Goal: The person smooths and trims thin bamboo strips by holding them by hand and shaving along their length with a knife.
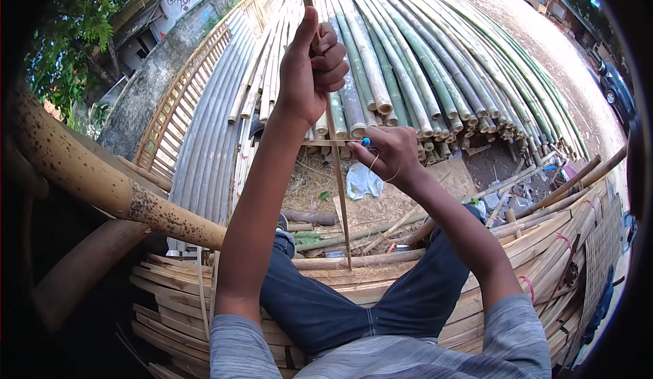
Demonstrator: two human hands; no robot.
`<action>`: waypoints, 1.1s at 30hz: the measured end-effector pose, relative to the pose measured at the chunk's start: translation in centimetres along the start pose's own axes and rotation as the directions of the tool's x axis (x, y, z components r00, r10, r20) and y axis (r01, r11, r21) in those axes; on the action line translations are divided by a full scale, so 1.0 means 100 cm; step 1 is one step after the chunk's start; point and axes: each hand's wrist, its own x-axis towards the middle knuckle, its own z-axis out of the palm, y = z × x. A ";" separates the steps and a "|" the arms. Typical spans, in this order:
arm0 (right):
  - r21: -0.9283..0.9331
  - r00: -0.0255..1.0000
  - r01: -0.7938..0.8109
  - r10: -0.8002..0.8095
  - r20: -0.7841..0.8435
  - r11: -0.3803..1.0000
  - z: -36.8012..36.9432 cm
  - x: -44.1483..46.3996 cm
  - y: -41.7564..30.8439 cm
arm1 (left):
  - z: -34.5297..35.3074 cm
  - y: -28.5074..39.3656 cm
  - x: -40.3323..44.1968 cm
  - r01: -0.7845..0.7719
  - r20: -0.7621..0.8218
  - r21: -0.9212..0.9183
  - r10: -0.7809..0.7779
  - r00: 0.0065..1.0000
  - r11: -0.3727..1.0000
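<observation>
My left hand (314,73) is raised, its fingers wrapped round a long thin bamboo strip (338,188) with the thumb pointing up. The strip stands nearly upright, running from above the fist down between my knees. Lower and to the right, my right hand (391,151) is closed on a thin, flat, knife-like tool (320,143) with a bright blue part by the fingers. This tool lies level across the strip, and whether it touches it I cannot tell. A thin yellowish band loops by the right wrist.
Long green bamboo poles (408,59) lie stacked ahead. Split bamboo slats (544,243) are piled beneath and beside me. A thick spotted bamboo pole (81,161) crosses at left. Corrugated sheets (204,134) and a slatted bamboo rack (180,93) stand beyond. A white plastic bag (364,180) lies on the ground.
</observation>
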 end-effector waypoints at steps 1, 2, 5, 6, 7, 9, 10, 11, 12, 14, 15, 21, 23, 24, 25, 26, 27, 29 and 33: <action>0.057 0.998 0.040 -0.042 0.037 0.998 0.012 -0.011 0.004 | 0.001 0.000 -0.001 -0.010 -0.009 0.006 0.010 1.000 1.000; 0.114 0.994 0.076 -0.084 0.070 0.991 0.024 -0.023 0.006 | -0.002 0.000 -0.002 -0.015 0.002 0.008 0.015 1.000 1.000; 0.144 0.996 -0.040 0.027 0.086 0.989 0.025 -0.029 0.001 | -0.014 0.003 0.000 0.012 -0.044 -0.024 -0.013 0.999 1.000; 0.107 0.994 -0.024 0.013 0.104 0.994 0.020 -0.026 -0.001 | -0.015 0.003 -0.002 0.004 -0.041 -0.024 -0.005 0.999 1.000; 0.104 0.995 -0.027 0.017 0.097 0.994 0.013 -0.021 -0.002 | -0.015 0.004 -0.003 0.005 -0.054 -0.027 -0.007 0.999 1.000; -0.033 0.986 0.115 -0.110 0.129 0.993 -0.002 -0.005 -0.003 | -0.013 0.008 -0.005 0.006 -0.064 -0.027 -0.008 0.998 1.000; -0.038 0.986 0.114 -0.108 0.126 0.993 -0.001 -0.005 -0.004 | -0.011 0.007 -0.007 0.006 -0.058 -0.028 -0.008 0.998 1.000; 0.054 0.993 0.039 -0.044 0.108 0.998 0.001 -0.006 -0.007 | -0.007 0.008 -0.008 0.003 -0.039 -0.028 -0.004 0.999 1.000; 0.150 0.995 -0.039 0.023 0.102 0.988 0.003 -0.014 -0.011 | -0.001 0.008 -0.012 0.002 -0.025 -0.032 -0.002 1.000 0.999; 0.077 0.932 0.112 -0.131 0.337 0.991 0.036 -0.084 -0.012 | 0.005 0.010 -0.016 -0.009 -0.054 -0.007 0.008 0.998 1.000; 0.009 0.819 0.138 -0.119 0.561 0.990 0.047 -0.113 -0.009 | 0.004 0.011 -0.017 -0.020 -0.067 0.004 0.021 0.998 1.000; 0.033 0.923 0.137 -0.140 0.358 0.990 0.049 -0.124 -0.007 | 0.005 0.011 -0.020 -0.039 -0.068 0.010 0.039 0.997 0.999; 0.000 0.957 0.148 -0.144 0.250 0.989 0.021 -0.067 -0.011 | 0.004 0.007 -0.015 -0.034 -0.039 -0.001 0.034 0.999 0.999; 0.022 0.984 0.077 -0.080 0.160 0.997 0.008 -0.042 -0.015 | 0.003 0.006 -0.013 -0.037 -0.023 -0.003 0.037 0.999 0.999; 0.069 0.998 0.023 -0.027 0.049 0.997 -0.001 -0.021 -0.016 | 0.002 0.005 -0.012 -0.035 -0.025 -0.009 0.034 0.999 0.999; 0.022 0.999 -0.005 0.004 0.037 1.000 -0.007 -0.010 -0.012 | 0.001 0.004 -0.011 -0.025 0.002 -0.028 0.025 1.000 0.999; 0.016 1.000 -0.002 0.002 0.021 1.000 -0.005 -0.010 -0.011 | 0.001 0.005 -0.011 -0.015 0.029 -0.044 0.017 0.999 0.999; 0.046 0.997 0.036 -0.039 0.072 0.998 0.009 -0.027 -0.008 | 0.000 0.007 -0.011 -0.017 0.011 -0.028 0.017 1.000 0.999; 0.004 0.833 0.149 -0.127 0.539 0.989 0.070 -0.146 -0.004 | -0.011 0.011 -0.013 -0.044 -0.044 0.012 0.045 0.998 0.999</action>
